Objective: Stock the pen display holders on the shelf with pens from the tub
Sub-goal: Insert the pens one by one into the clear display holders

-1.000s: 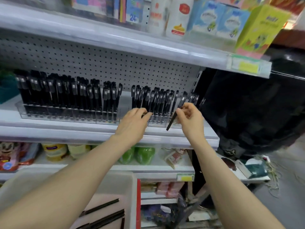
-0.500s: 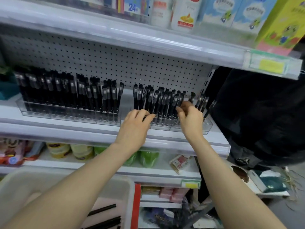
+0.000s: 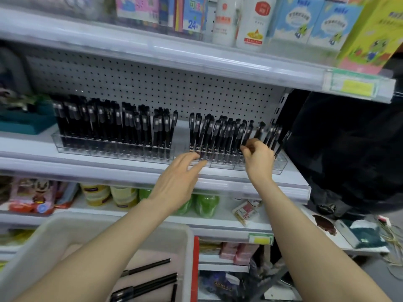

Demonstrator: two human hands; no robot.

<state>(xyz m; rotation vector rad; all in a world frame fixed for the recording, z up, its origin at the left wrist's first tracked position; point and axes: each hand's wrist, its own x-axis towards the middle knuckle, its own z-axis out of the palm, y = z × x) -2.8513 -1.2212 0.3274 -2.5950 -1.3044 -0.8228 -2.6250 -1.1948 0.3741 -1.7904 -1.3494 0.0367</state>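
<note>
Two clear pen display holders stand on the middle shelf: the left holder [image 3: 109, 150] is packed with upright black pens, and the right holder [image 3: 280, 165] has several pens with gaps toward its right end. My right hand [image 3: 259, 159] is at the right holder, its fingers curled and pinching a black pen [image 3: 247, 134] that stands in a slot. My left hand [image 3: 177, 177] reaches out with straight fingers, its fingertips touching the front of the right holder. The pale tub [image 3: 65, 233] sits at the bottom left under my left forearm, with a few black pens [image 3: 148, 283] lying in it.
A shelf edge [image 3: 196, 53] overhangs above, carrying bottles and boxes. A teal box [image 3: 24, 123] stands left of the holders. The lower shelf holds jars and green packs. A dark bag [image 3: 349, 149] hangs to the right of the shelving.
My right hand carried a loose pen up and set it into the right holder, where it still pinches it. My left hand stayed at the holder's front. The view shifted closer.
</note>
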